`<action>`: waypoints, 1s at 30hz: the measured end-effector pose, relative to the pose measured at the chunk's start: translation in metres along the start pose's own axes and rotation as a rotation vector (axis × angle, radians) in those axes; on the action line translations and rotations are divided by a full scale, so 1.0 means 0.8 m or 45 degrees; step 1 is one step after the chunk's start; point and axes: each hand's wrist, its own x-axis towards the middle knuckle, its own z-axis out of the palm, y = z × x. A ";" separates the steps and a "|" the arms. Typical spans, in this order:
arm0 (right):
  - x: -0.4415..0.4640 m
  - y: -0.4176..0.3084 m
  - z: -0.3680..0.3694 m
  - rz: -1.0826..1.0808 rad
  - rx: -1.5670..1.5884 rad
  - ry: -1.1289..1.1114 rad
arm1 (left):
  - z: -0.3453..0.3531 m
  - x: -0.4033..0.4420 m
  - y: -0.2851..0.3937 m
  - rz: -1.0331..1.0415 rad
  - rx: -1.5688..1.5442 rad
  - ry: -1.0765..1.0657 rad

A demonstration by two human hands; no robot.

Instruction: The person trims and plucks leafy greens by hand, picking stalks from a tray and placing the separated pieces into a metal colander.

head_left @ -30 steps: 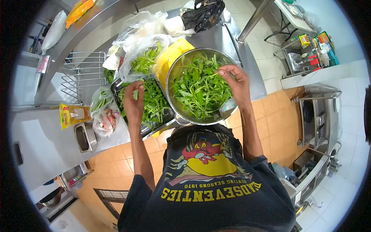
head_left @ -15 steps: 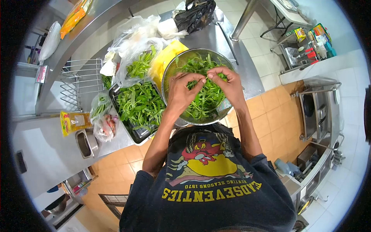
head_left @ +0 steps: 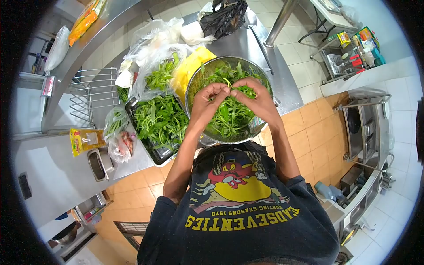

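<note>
Over a round metal colander [head_left: 191, 93], my left hand [head_left: 208, 104] and my right hand [head_left: 257, 100] meet at the fingertips. Both are closed in a pinch on a green stem [head_left: 228, 82], which looks like water spinach. Loose leafy greens [head_left: 230, 117] fill the colander below them. To the left lies a rectangular metal tray [head_left: 160, 155] heaped with more water spinach [head_left: 159, 119]. Behind the tray, cut greens [head_left: 161, 76] sit in a clear plastic bag [head_left: 145, 57], beside a yellow bag [head_left: 191, 70].
A black plastic bag [head_left: 224, 20] and a long-handled tool [head_left: 261, 48] lie at the table's far end. Left of the tray are a bag with reddish contents [head_left: 121, 145], a yellow packet [head_left: 86, 140], a small metal container [head_left: 100, 164] and a wire rack [head_left: 92, 95].
My hands have drawn closer together, the right one moving left and slightly down. The pinched stem now shows between the fingertips.
</note>
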 end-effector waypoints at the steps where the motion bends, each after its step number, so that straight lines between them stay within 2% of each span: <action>1: 0.001 0.004 0.000 0.018 0.061 -0.001 | 0.000 0.000 0.001 -0.005 -0.023 -0.013; 6: 0.001 0.006 -0.001 0.209 0.329 -0.035 | -0.001 -0.001 0.005 -0.057 -0.133 -0.063; 12: 0.001 0.011 -0.004 0.321 0.405 -0.079 | -0.006 0.000 0.000 -0.112 -0.099 -0.086; 21: 0.002 0.013 -0.006 0.382 0.565 -0.004 | -0.011 0.000 0.001 -0.167 -0.041 -0.084; 30: 0.000 0.013 -0.001 0.216 0.315 -0.155 | -0.005 0.000 -0.004 -0.063 0.142 -0.114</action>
